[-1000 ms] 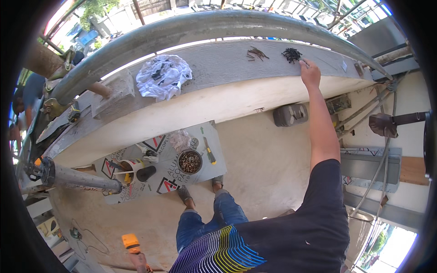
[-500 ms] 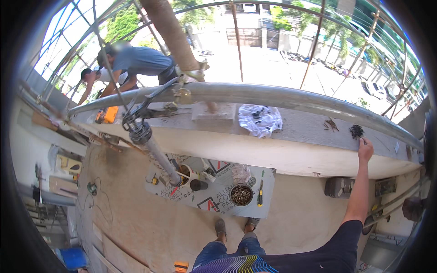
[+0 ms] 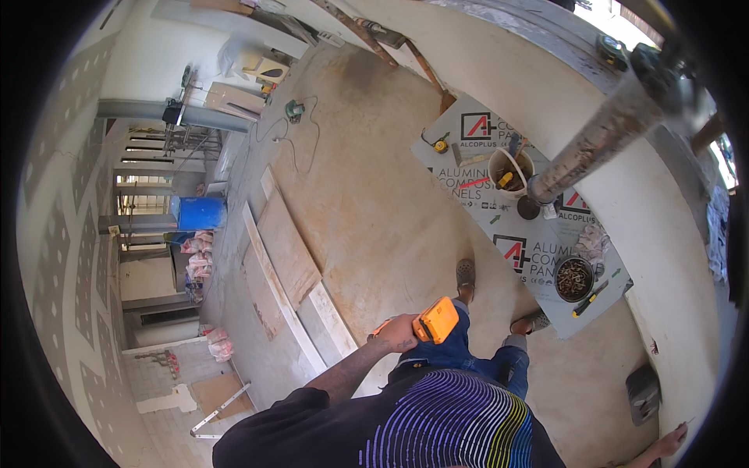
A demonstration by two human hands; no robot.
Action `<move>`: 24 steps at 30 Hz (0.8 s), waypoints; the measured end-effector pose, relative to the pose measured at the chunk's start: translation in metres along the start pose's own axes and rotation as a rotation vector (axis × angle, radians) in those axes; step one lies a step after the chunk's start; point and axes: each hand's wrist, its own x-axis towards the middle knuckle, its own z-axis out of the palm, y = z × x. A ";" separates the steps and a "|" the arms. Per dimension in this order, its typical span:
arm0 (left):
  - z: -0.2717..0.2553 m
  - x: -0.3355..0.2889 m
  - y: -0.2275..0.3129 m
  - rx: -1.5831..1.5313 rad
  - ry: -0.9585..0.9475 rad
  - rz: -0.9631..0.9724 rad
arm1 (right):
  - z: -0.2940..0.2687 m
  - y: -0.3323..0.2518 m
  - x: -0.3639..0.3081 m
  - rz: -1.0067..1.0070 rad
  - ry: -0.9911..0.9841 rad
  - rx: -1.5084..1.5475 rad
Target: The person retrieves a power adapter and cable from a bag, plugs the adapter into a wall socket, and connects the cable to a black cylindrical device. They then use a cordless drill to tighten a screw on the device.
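My left hand (image 3: pixel 398 334) is closed round the grip of an orange cordless drill (image 3: pixel 437 320), held in front of my waist. The blocky orange base points up and right; most of the tool's body is behind the hand. At the lower right edge, my right hand (image 3: pixel 671 441) is by the white wall with its fingers pinched. A thin, small piece that looks like a screw (image 3: pixel 690 422) sticks out from the fingertips. A dark bowl of screws (image 3: pixel 574 278) sits on the printed panel (image 3: pixel 499 222) on the floor, a yellow-black utility knife (image 3: pixel 591 299) beside it.
A white bucket with tools (image 3: pixel 499 161) and a tape measure (image 3: pixel 441 146) are on the panel. A scaffold pipe (image 3: pixel 601 140) slants over it. Long boards (image 3: pixel 285 288) lie on the floor at left, near a corded green tool (image 3: pixel 294 111). A dark container (image 3: pixel 643 394) stands by the low wall (image 3: pixel 663 257).
My view has swung left and down from the ledge. The right hand has left the pile of dark screws and drawn back. My left hand with the drill has come into view.
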 end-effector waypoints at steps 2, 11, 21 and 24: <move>-0.030 0.003 0.006 -0.052 -0.028 0.117 | 0.021 -0.039 -0.105 0.121 -0.251 0.071; -0.221 0.009 -0.145 -0.527 0.031 0.451 | 0.189 -0.536 -0.540 0.243 -1.267 0.663; -0.435 -0.045 -0.263 -0.664 0.673 0.807 | 0.236 -1.090 -0.702 0.312 -1.882 1.019; -0.486 -0.049 -0.297 -0.537 0.991 0.946 | 0.221 -1.193 -0.745 0.434 -2.101 1.090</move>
